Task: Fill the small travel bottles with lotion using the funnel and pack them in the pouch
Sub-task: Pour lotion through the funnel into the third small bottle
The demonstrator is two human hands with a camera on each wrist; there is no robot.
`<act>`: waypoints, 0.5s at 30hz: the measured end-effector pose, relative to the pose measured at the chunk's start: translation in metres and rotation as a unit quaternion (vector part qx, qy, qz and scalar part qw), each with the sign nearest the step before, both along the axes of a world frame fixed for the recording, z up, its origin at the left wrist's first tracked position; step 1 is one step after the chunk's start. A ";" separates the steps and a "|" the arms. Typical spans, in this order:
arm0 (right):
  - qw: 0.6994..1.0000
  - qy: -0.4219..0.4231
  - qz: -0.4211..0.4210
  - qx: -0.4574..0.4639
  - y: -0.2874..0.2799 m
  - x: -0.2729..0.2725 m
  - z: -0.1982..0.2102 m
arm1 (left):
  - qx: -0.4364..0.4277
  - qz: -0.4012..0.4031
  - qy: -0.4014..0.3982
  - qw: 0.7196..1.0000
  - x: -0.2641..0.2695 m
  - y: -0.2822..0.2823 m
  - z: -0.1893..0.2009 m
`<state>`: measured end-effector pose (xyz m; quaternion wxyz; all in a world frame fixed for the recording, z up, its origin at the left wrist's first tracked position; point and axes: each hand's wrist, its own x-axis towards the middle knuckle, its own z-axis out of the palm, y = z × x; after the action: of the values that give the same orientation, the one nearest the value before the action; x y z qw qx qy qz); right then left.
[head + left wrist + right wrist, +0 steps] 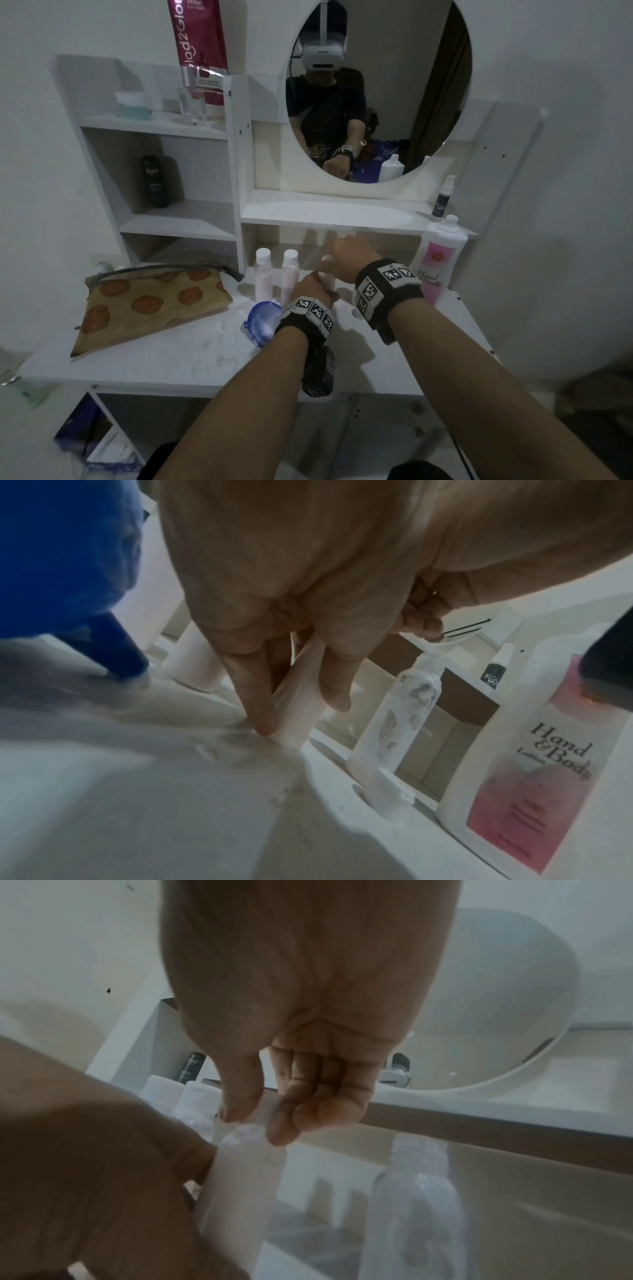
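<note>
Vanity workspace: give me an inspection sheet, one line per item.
Surface: white vanity top, smeared.
Job's things: two capped filled bottles; a third bottle held upright; one uncapped bottle; blue funnel; patterned pouch; lotion bottle.
Clutter: small spray bottle, black bottle on shelf.
Grippers: left hand grips third bottle; right hand pinches its cap.
Cables: nothing seen.
Surroundings: round mirror, white walls.
</note>
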<state>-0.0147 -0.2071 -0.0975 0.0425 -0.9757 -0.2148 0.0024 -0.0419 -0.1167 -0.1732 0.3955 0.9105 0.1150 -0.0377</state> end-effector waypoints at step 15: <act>0.921 -0.032 -0.173 0.349 -0.060 -0.004 -0.045 | 0.097 -0.012 0.026 0.995 -0.025 -0.002 0.025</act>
<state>-0.0189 -0.2674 -0.1427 0.3729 -0.9206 -0.0309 -0.1117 -0.0665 -0.1185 -0.1482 0.3013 0.9447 0.1175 -0.0544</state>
